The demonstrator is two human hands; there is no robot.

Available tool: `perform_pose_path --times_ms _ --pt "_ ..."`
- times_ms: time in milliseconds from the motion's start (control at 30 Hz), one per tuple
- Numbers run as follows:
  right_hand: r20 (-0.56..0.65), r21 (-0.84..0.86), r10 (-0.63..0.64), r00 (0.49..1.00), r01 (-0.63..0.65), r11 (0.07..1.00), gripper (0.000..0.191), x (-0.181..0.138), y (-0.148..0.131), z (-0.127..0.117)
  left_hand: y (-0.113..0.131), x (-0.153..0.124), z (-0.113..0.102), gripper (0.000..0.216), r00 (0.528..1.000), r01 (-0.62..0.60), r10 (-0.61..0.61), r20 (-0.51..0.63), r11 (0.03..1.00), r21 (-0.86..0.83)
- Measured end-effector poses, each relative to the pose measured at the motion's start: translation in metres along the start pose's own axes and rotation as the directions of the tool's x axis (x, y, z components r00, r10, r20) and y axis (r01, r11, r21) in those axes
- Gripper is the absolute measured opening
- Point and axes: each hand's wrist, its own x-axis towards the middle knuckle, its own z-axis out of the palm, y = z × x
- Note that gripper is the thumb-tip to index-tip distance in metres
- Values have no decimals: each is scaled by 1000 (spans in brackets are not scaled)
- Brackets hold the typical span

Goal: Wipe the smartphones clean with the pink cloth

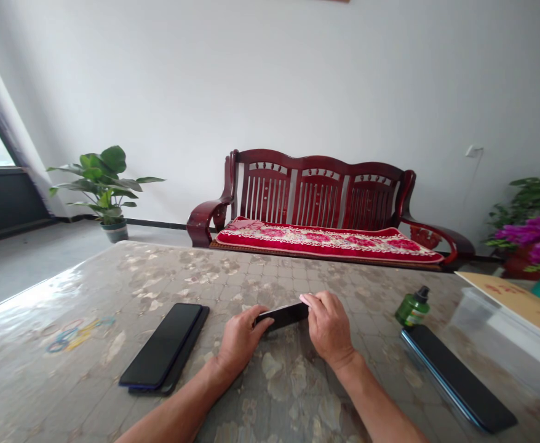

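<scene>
Forearms (182, 409) stretch forward, phone (289, 316) gripped between both hands (240, 337) (329, 327).

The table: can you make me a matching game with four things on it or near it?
1. bottle
2. coloured bands
3. wooden bench
4. left hand

A. beyond the table
B. holding a dark, phone-like object
C. green, with a black top
D. lying loose, on the left side

Pairs: 1-C, 2-D, 3-A, 4-B
</scene>
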Motion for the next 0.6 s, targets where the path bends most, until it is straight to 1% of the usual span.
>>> perform_pose_path --times_ms 67,200,300,600 --pt "2 9 -1 1000 1 1000 29 0 0 0 0 0 0 14 1000 -3 3 -2 1000 0" --pt "37 63 -49 998 46 997 29 -2 -10 1 1 0 -1 13 1000 -23 23 6 1000 -10" --pt "46 72 -50 998 47 996 30 -2 -13 1 0 0 -1 13 1000 -21 21 7 1000 -8" --pt "16 -10 48 999 -48 999 29 0 8 -1 0 -1 -1 11 1000 -10 9 24 999 35"
